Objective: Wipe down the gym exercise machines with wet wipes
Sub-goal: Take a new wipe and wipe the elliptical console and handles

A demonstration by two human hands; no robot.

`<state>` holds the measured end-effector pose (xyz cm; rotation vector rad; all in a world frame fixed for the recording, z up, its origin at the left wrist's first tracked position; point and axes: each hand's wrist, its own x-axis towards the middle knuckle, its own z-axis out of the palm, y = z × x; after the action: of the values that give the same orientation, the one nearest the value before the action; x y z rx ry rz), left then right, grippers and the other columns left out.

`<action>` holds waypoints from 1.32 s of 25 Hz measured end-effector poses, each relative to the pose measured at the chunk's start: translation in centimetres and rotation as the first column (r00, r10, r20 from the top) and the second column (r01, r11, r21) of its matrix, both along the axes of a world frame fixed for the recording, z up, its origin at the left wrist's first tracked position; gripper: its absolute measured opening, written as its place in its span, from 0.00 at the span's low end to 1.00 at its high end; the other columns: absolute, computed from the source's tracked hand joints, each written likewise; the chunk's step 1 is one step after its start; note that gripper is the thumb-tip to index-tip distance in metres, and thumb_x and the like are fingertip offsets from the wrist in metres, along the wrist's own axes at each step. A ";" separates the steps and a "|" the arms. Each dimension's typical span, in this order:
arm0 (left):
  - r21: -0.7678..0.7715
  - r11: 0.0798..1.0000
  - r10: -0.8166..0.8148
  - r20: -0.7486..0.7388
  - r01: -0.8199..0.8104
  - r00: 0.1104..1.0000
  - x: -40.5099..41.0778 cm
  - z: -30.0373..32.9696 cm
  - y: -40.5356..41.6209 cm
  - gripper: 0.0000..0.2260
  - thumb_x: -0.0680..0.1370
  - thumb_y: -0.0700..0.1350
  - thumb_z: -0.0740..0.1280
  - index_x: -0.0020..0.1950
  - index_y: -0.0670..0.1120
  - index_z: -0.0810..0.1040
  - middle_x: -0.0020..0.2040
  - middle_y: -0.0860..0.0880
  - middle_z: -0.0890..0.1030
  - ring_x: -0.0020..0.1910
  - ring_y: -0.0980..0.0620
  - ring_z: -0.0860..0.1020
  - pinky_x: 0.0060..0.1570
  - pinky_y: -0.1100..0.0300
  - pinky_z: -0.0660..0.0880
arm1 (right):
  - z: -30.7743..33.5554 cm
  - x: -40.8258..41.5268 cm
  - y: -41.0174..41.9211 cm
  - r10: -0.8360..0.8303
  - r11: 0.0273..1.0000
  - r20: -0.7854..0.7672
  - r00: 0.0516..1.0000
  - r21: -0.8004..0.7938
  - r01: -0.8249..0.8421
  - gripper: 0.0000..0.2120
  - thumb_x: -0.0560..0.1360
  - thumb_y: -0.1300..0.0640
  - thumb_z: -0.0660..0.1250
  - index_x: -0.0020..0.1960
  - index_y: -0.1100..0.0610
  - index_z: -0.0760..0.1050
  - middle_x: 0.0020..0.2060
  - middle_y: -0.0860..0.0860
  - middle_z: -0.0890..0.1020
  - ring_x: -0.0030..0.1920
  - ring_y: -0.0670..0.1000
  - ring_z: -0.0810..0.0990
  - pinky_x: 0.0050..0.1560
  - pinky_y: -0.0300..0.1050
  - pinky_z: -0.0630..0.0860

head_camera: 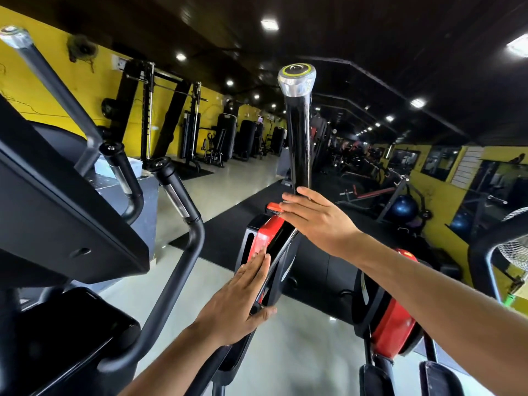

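Fingers straight on both, the left hand (243,298) presses the machine's handle arm (298,138) low and the right hand (317,221) touches it above, no wipe visible, other machines seemingly unwiped.

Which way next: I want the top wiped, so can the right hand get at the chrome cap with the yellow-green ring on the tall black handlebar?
Probably yes: the right hand already touches the handlebar, and nothing blocks the bar up to the cap.

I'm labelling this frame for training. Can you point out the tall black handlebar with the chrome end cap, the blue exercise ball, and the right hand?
Tall black handlebar with chrome end cap (299,138): head view, mid-shaft.
Blue exercise ball (405,208): head view, centre.
Right hand (320,221): head view, back of hand.
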<state>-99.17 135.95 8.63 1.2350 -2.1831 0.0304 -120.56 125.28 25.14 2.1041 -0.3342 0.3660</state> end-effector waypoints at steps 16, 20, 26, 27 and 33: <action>0.069 0.998 0.007 -0.019 -0.006 1.000 0.7 -1.1 1.3 0.39 0.85 0.60 0.59 0.82 0.56 0.31 0.82 0.62 0.31 0.81 0.62 0.36 0.82 0.56 0.51 | -0.8 6.4 3.1 -0.553 0.813 -0.182 0.813 0.095 0.575 0.16 0.78 0.62 0.65 0.65 0.59 0.76 0.61 0.57 0.80 0.63 0.58 0.79 0.80 0.58 0.53; 0.070 0.997 0.036 -0.037 -0.033 0.999 2.4 -3.7 3.8 0.33 0.88 0.53 0.55 0.84 0.54 0.34 0.84 0.59 0.35 0.83 0.60 0.40 0.83 0.53 0.49 | -4.0 6.6 2.9 -0.388 0.813 -0.022 0.921 0.462 0.354 0.21 0.73 0.73 0.63 0.62 0.57 0.76 0.54 0.54 0.79 0.58 0.57 0.78 0.66 0.49 0.68; 0.049 0.984 0.179 -0.112 -0.174 0.978 4.2 -8.2 7.9 0.31 0.87 0.62 0.49 0.86 0.52 0.43 0.86 0.55 0.48 0.84 0.57 0.50 0.81 0.59 0.49 | -12.5 8.0 8.4 -0.057 0.702 0.212 0.976 0.703 -0.112 0.26 0.69 0.77 0.61 0.61 0.57 0.81 0.53 0.51 0.82 0.57 0.52 0.75 0.68 0.45 0.67; 0.049 0.984 0.177 -0.116 -0.172 0.977 4.2 -8.2 8.0 0.31 0.87 0.62 0.48 0.86 0.51 0.42 0.86 0.54 0.48 0.84 0.56 0.50 0.82 0.59 0.48 | -13.1 8.0 9.3 -0.042 0.641 0.239 0.970 0.751 -0.157 0.25 0.71 0.77 0.61 0.62 0.58 0.80 0.55 0.51 0.82 0.58 0.50 0.74 0.68 0.42 0.67; 0.117 0.991 0.092 -0.219 -0.068 0.971 3.7 -6.1 7.3 0.35 0.85 0.64 0.49 0.84 0.51 0.36 0.84 0.59 0.38 0.83 0.57 0.41 0.81 0.56 0.45 | -6.3 4.3 8.2 -0.145 0.756 0.824 0.548 0.450 -0.476 0.18 0.78 0.70 0.66 0.59 0.51 0.83 0.55 0.40 0.83 0.56 0.51 0.79 0.55 0.38 0.76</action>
<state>-95.51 143.28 2.50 1.3186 -1.9612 -0.1893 -116.27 133.48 18.86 2.4882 -0.9081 1.6250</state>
